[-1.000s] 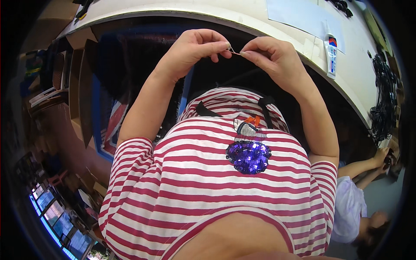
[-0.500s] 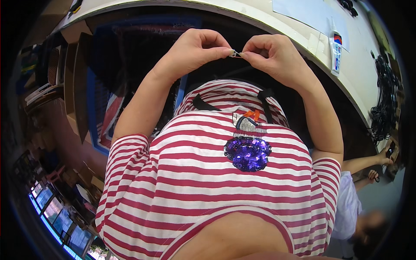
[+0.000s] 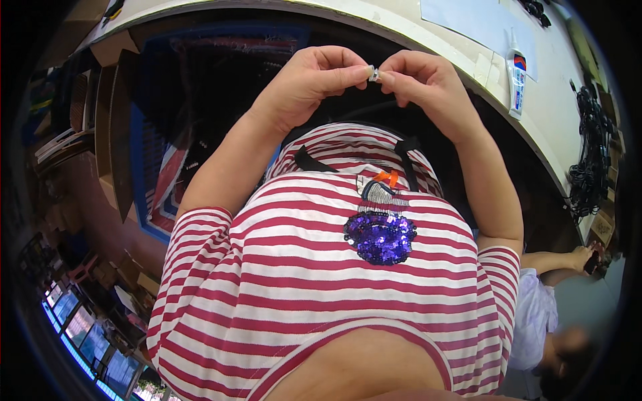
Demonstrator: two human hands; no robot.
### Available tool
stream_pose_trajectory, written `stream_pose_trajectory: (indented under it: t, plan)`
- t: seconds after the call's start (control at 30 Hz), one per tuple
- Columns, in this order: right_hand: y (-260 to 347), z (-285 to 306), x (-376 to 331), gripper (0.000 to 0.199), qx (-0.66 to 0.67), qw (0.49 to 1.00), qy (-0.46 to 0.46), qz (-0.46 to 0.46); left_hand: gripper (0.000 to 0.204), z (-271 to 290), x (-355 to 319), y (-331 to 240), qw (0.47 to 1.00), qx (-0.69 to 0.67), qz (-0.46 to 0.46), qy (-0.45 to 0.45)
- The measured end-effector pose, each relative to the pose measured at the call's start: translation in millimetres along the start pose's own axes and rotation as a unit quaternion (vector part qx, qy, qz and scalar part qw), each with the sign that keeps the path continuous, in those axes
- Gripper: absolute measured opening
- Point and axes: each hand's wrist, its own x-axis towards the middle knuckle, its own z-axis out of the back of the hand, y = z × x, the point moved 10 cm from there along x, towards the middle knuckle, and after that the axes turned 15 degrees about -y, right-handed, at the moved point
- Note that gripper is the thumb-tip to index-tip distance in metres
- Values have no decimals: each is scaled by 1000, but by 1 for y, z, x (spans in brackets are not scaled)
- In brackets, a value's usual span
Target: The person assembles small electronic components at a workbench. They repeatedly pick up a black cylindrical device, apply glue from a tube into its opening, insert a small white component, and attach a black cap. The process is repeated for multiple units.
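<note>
A tiny white and silvery piece [image 3: 373, 75] with a dark spot sits between my fingertips, too small to tell its kind. My left hand [image 3: 309, 79] pinches it from the left with thumb and forefinger. From the other side my right hand [image 3: 426, 81] grips it in the same way, its remaining fingers curled. Both hands hang in the air just in front of the table edge, above a dark gap. The fingertips nearly meet, so most of the piece is hidden.
On the pale table [image 3: 401, 30] lies a white tube [image 3: 516, 77] with a pointed nozzle, beside a pale sheet [image 3: 468, 23]. Black cables [image 3: 588, 157] are bundled at right. A blue crate [image 3: 139, 167] stands at left by cardboard [image 3: 114, 134]. A co-worker's arm [image 3: 555, 259] shows at lower right.
My hands have come closer together, the left shifting right with the small piece. The thin strand that stretched between the fingertips no longer shows. The co-worker's arm has moved slightly.
</note>
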Motion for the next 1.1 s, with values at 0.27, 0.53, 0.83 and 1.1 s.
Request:
stream_pose_trajectory:
  t: [0.27, 0.53, 0.83, 1.1]
  plan:
    - [25, 19, -16, 15, -72, 954, -177, 232, 12, -2, 6, 0, 998, -36, -26, -49]
    - [17, 19, -10, 12, -77, 971, -114, 194, 16, -14, 1, -14, 993, 97, -69, -4]
    - [23, 27, -12, 11, -101, 955, -147, 238, 18, -13, 5, -8, 996, 66, -49, -23]
    - [41, 22, -34, 17, -201, 892, -210, 346, 17, -3, 10, 2, 995, 54, -48, -72]
